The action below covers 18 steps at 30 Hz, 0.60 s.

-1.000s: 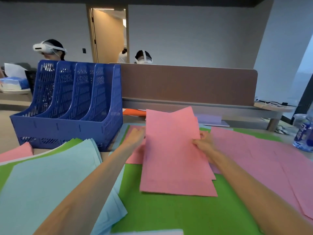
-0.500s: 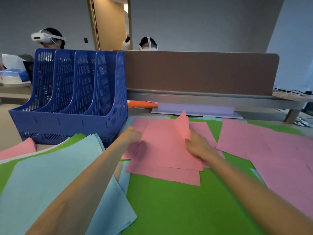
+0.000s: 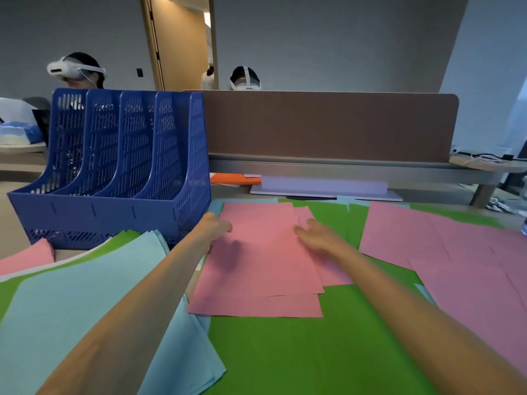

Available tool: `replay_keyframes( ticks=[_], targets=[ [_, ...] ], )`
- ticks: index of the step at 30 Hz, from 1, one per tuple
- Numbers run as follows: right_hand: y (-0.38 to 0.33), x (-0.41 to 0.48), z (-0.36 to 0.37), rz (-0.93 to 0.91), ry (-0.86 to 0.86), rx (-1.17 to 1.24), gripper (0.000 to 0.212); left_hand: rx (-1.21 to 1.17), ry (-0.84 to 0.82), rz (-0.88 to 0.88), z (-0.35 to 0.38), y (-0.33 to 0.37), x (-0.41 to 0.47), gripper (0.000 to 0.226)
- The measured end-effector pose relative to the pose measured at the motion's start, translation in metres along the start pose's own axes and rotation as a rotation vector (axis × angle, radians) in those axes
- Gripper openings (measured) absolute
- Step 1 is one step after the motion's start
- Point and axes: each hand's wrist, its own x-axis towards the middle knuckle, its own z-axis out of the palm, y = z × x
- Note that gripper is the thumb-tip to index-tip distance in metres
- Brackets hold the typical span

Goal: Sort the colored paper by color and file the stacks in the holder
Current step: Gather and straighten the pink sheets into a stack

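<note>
A loose stack of pink sheets [image 3: 262,263] lies flat on green paper [image 3: 299,352] in the middle of the desk. My left hand [image 3: 214,228] rests on the stack's far left edge. My right hand [image 3: 316,235] lies on its far right edge with fingers spread over the paper. The blue mesh holder [image 3: 114,178] with several slots stands at the back left, and I see no paper in it. Light blue sheets [image 3: 74,309] fan out at the near left. More pink sheets [image 3: 462,252] lie spread at the right.
A brown desk divider [image 3: 328,126] runs along the back, with a lilac block [image 3: 322,185] and an orange sheet [image 3: 233,179] at its foot. One pink sheet [image 3: 25,256] lies at the far left. People wearing headsets sit behind the divider.
The pink sheets I held raised off the desk have come down and now lie flat on the pink stack. Both hands have dropped to the stack's side edges.
</note>
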Motion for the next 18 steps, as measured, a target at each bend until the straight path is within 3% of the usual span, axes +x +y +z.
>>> replay_keyframes(
  ticks=[6,10,14,18],
  targets=[
    [-0.01,0.012,0.0,0.038,0.103,0.373,0.052,-0.221,-0.102,-0.048,0.003,-0.004,-0.001,0.047],
    [-0.009,0.011,-0.008,0.104,0.118,0.6,0.051,-0.101,-0.102,-0.018,0.004,-0.005,-0.003,0.051],
    [-0.012,0.011,-0.011,0.147,0.103,0.505,0.043,0.263,-0.045,0.063,0.004,-0.004,-0.007,0.067],
    [-0.011,0.014,-0.005,0.158,0.08,0.468,0.063,0.259,-0.039,0.076,0.003,-0.009,-0.004,0.068]
  ],
)
